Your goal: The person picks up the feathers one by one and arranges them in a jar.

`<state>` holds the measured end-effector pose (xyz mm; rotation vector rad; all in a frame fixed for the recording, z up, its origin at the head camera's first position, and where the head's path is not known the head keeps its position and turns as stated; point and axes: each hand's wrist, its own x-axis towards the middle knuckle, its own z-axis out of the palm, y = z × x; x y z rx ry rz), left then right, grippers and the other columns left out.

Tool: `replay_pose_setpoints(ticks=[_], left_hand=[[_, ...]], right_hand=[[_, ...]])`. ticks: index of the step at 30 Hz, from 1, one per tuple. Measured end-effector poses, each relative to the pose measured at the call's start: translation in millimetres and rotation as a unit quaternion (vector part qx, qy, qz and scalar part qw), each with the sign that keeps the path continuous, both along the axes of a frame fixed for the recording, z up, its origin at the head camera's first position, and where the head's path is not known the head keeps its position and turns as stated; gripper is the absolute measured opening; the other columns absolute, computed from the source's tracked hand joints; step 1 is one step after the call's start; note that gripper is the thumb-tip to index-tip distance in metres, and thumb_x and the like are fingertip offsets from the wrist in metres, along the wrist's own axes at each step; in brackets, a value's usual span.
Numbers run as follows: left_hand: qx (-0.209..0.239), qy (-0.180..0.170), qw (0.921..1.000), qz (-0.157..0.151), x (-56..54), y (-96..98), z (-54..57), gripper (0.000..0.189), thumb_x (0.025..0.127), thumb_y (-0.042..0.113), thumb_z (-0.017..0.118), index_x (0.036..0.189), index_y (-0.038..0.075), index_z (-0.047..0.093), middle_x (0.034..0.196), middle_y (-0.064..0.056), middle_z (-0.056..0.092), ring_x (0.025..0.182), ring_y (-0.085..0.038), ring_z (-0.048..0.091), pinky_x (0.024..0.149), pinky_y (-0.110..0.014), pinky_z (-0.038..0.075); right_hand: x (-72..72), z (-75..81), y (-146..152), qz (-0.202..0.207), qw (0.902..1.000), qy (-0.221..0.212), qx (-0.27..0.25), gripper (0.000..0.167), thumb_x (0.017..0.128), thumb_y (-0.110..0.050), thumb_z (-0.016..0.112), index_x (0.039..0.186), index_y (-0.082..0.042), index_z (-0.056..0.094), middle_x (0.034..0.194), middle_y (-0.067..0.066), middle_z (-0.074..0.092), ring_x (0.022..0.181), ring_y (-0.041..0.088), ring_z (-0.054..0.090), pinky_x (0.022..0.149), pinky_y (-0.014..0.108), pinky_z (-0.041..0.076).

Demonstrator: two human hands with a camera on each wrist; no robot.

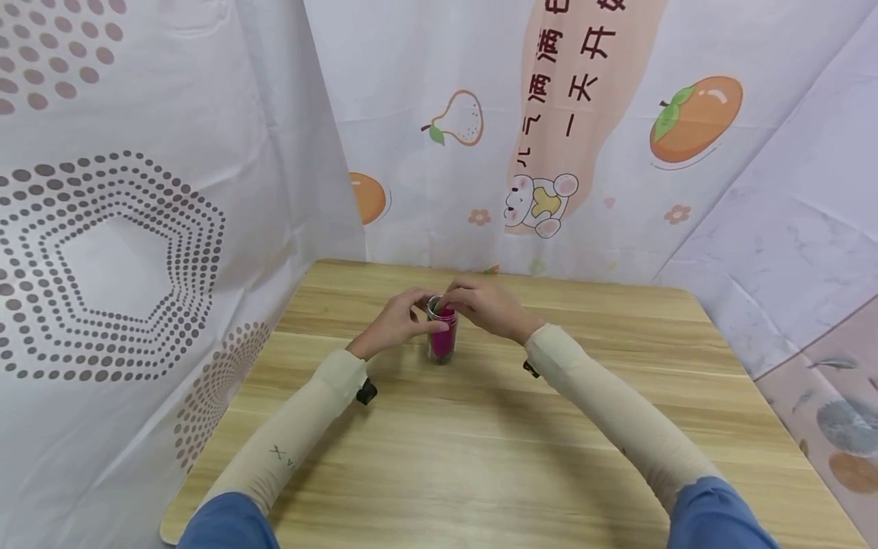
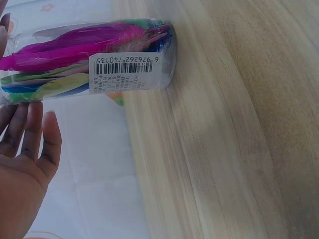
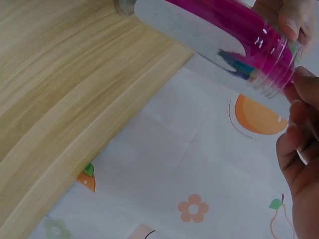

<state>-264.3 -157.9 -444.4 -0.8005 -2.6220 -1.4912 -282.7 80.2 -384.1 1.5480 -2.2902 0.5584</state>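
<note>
A clear plastic jar (image 1: 441,352) with a threaded mouth stands roughly upright near the far middle of the table. Several colourful feathers fill it, among them a bright magenta feather (image 2: 75,47) along one side; a white barcode label (image 2: 124,74) is on its wall. My left hand (image 1: 398,324) grips the jar near the top, fingers and thumb on either side. At the mouth, my right hand (image 1: 490,305) pinches magenta feather with thumb and fingers, as the right wrist view shows. The fingertips are partly hidden there. Whether the base touches the table is hard to tell.
A light wood-grain table (image 1: 466,457) spreads beneath both arms. Printed white curtain (image 1: 425,191) hangs along its far edge, with more curtain (image 1: 274,152) at the left side. Small black devices are strapped at both wrists.
</note>
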Motion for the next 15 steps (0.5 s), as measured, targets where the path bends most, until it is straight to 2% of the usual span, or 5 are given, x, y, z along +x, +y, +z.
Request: replay_pose_setpoints(ticks=[5, 9, 15], left_hand=[[-0.001, 0.007, 1.0, -0.001, -4.1, -0.5, 0.2, 0.054, 0.086, 0.045, 0.083, 0.133, 0.024, 0.065, 0.119, 0.007, 0.064, 0.103, -0.014, 0.06, 0.078, -0.036, 0.055], [-0.017, 0.017, 0.9997, -0.001, -4.1, -3.5, -1.5, 0.056, 0.085, 0.044, 0.085, 0.133, 0.022, 0.066, 0.116, 0.005, 0.064, 0.101, -0.015, 0.061, 0.074, -0.034, 0.056], [-0.048, 0.03, 0.9984, 0.007, -0.4, -10.8, -1.7, 0.063, 0.082, 0.042, 0.087, 0.136, 0.017, 0.065, 0.121, 0.003, 0.064, 0.102, -0.016, 0.061, 0.075, -0.032, 0.056]], right_hand=[[-3.4, 3.5, 16, -0.016, 0.9988, 0.013, -0.045, 0.011, 0.096, -0.003, 0.073, 0.106, -0.006, 0.077, 0.103, 0.002, 0.07, 0.088, 0.015, 0.067, 0.078, 0.033, 0.057], [-2.2, -2.9, 34, -0.053, 0.9966, 0.017, -0.061, 0.011, 0.097, -0.007, 0.072, 0.107, -0.007, 0.076, 0.104, 0.003, 0.073, 0.091, 0.019, 0.066, 0.08, 0.038, 0.055], [5.4, -19.1, 67, -0.137, 0.9891, -0.036, -0.04, 0.018, 0.102, -0.017, 0.068, 0.117, -0.009, 0.074, 0.116, 0.005, 0.072, 0.11, 0.026, 0.064, 0.095, 0.048, 0.051]])
